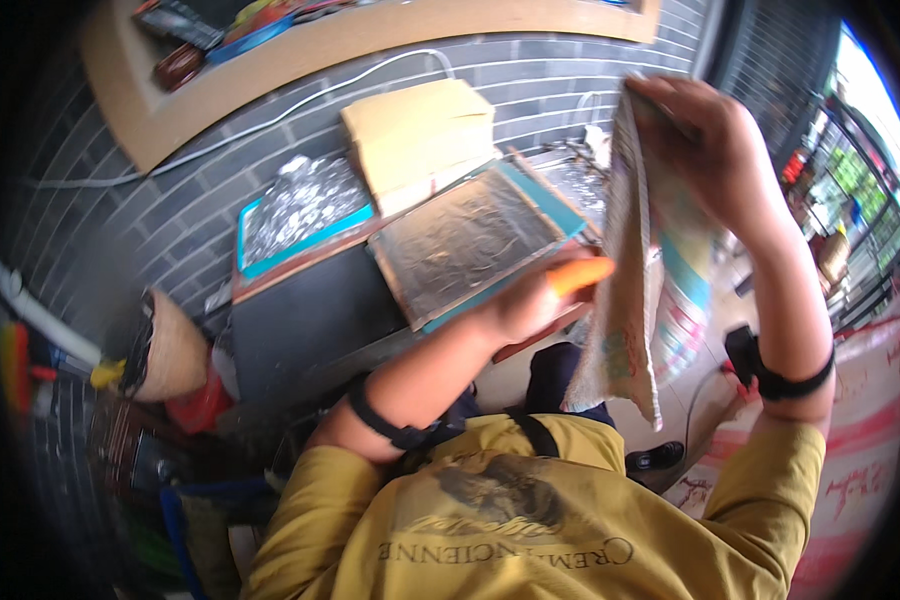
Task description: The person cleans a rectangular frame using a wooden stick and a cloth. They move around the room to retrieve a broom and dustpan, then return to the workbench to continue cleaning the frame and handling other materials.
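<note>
In my raised right hand [694,142] a patterned cloth [622,300] hangs down, pinched by its upper end. My left hand [532,300] is beside the cloth, close to the near right corner of a shallow wood-edged tray [472,232]. A bright orange piece [581,277], perhaps a finger cover, shows at the left thumb. The left fingertips are partly hidden, so their grip is unclear. A dark, wrinkled sheet with brownish flakes lies in the tray, which rests on a teal tray [562,214].
A blue tray [307,262] holds crumpled silvery material [307,199]. Behind stands a tan cardboard box [420,135] against the brick wall. A black tabletop [315,322] is at left, near a woven basket [169,349]. White-and-red sacks [847,480] are at right.
</note>
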{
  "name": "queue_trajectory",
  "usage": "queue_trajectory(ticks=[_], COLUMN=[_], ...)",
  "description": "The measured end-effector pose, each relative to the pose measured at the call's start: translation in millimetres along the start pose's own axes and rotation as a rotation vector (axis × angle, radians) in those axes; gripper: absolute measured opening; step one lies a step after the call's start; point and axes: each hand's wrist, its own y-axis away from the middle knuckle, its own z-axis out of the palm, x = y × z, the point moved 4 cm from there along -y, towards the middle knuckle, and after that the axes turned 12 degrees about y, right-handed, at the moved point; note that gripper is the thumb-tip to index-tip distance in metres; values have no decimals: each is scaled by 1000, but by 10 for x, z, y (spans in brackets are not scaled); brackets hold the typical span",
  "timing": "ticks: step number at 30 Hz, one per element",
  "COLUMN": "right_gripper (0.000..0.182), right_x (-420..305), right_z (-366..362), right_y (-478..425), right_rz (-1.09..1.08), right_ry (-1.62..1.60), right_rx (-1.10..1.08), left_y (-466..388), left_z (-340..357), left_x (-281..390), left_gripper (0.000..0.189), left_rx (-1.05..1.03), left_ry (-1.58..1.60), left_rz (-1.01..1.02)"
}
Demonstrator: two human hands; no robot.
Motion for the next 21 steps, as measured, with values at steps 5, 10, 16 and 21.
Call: queue_trajectory(ticks=[5, 10, 16, 21], right_gripper=[29, 33, 31, 14], right_x=[7, 389, 1290, 1696], right_z=[67, -94, -85, 135], right_y=[493, 748, 1411, 1738], right_rz=[110, 242, 450, 445], right_ry=[-129, -226, -77, 136], right_rx=[-132, -204, -339, -410], left_y=[-203, -187, -107, -214], left_z=[428, -13, -325, -361], left_x=[-126, -306, -336, -291], left_gripper=[53, 23, 17, 31], left_rx=[-50, 315, 337, 364], left_ry=[-617, -1267, -1163, -929], left_rz=[-33, -105, 45, 274])
